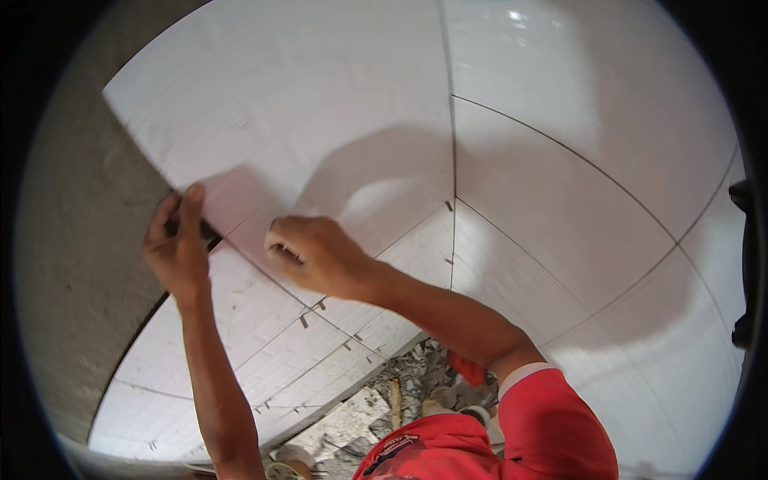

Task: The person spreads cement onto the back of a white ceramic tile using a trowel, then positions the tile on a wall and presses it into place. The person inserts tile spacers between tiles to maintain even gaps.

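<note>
Bare-handed, I work at a large, smooth white tile (320, 88) set beside rough grey cement (96, 216). My left hand (180, 252) is at the tile's edge, thumb and fingers a little apart; my right hand (320, 256) curls loosely before the glossy surface, whether around anything I cannot tell. Small dark strips (304, 322) jut from thin joints above jagged grey rubble (412, 376).

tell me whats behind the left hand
Behind the left hand, grey wall meets white tiles. The dark patch beside it is too shadowed to identify. Whatever the palm and fingers cover can't be seen.
</note>
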Demonstrator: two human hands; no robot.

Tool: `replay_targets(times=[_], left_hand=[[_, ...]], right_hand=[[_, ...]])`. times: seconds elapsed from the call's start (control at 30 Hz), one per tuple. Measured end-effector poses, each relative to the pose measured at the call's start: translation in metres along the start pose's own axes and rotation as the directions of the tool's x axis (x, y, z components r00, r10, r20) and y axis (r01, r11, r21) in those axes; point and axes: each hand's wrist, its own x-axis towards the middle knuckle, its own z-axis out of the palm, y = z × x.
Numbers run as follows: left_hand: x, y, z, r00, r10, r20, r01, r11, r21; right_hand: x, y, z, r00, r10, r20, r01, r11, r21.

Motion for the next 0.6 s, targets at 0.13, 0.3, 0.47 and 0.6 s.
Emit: replay_targets(times=[0.13, 0.3, 0.47, 0.6], left_hand=[[0.002, -0.003, -0.007, 0.995, -0.086, 0.052, 0.084, 0.996, 0.032], [0.007, -0.007, -0.011, 0.996, -0.052, 0.074, 0.051, 0.998, 0.023], [0.013, -0.016, -0.014, 0.999, -0.048, 0.016, 0.047, 0.997, 0.056], [0.014, -0.013, -0.016, 0.997, -0.06, 0.043, 0.055, 0.994, 0.099]], right_hand=[[-0.041, 0.002, -0.006, 0.996, 0.062, -0.068, -0.056, 0.995, 0.087], [-0.093, 0.006, -0.012, 0.965, 0.244, -0.098, -0.226, 0.96, 0.165], [-0.127, 0.011, -0.002, 0.93, 0.368, -0.018, -0.354, 0.907, 0.228], [-0.141, 0.016, 0.007, 0.931, 0.359, -0.067, -0.336, 0.914, 0.228]])
